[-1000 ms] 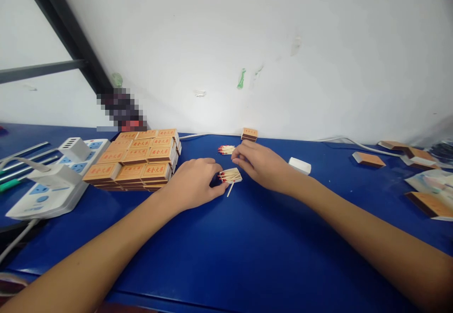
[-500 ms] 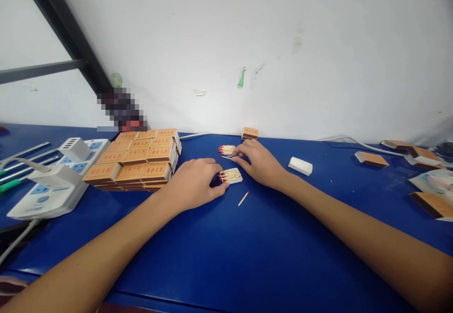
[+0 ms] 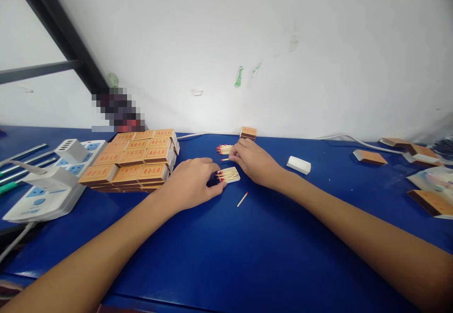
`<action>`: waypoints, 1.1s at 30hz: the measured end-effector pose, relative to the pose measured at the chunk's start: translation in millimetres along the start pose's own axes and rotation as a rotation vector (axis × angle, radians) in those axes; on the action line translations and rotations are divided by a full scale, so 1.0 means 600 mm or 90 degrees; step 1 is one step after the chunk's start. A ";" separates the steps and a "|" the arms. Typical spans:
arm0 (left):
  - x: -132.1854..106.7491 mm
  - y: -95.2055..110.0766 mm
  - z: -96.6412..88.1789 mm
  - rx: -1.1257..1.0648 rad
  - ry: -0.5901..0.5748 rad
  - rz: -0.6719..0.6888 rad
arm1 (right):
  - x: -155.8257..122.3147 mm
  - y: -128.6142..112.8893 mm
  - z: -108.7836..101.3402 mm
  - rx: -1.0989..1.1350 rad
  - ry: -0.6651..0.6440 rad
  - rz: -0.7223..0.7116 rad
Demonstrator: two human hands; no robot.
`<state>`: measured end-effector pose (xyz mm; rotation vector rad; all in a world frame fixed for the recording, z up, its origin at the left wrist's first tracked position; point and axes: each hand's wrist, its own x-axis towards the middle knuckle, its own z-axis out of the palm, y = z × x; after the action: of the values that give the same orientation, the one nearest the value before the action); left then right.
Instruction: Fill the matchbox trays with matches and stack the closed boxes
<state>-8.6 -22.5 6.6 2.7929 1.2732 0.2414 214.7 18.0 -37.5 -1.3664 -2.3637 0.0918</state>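
On the blue table, a small white matchbox tray [image 3: 234,179] lies filled with red-tipped matches. My left hand [image 3: 193,183] curves around its left end, thumb at the near side and forefinger at the far side. Just beyond the tray, the fingertips of my right hand [image 3: 253,157] pinch a single match [image 3: 225,159], whose red head points left. Behind those fingers is a pile of matches [image 3: 223,149], partly hidden by my right hand. One loose match [image 3: 242,199] lies on the table nearer to me.
Stacked matchboxes [image 3: 129,157] stand at left beside a white power strip [image 3: 67,200]. A single matchbox [image 3: 248,133] is by the wall. A white tray [image 3: 298,164] lies right of my right hand, with several matchbox sleeves [image 3: 370,157] farther right.
The view has shifted slightly. My right fingers have moved little and still pinch the match, with more of its head end showing. My left hand stays at the tray.
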 end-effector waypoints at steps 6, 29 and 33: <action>-0.001 -0.005 0.001 0.012 0.016 -0.009 | 0.000 -0.017 -0.033 0.020 -0.044 -0.028; -0.003 -0.005 0.002 0.022 0.021 -0.019 | -0.001 0.026 -0.003 0.038 0.029 -0.052; -0.003 -0.005 0.002 0.025 0.017 -0.023 | -0.001 0.024 0.000 0.045 0.049 -0.042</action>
<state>-11.7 -21.8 5.0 2.8066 1.3468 0.2556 226.7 24.7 -41.4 -1.2353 -2.3169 0.1014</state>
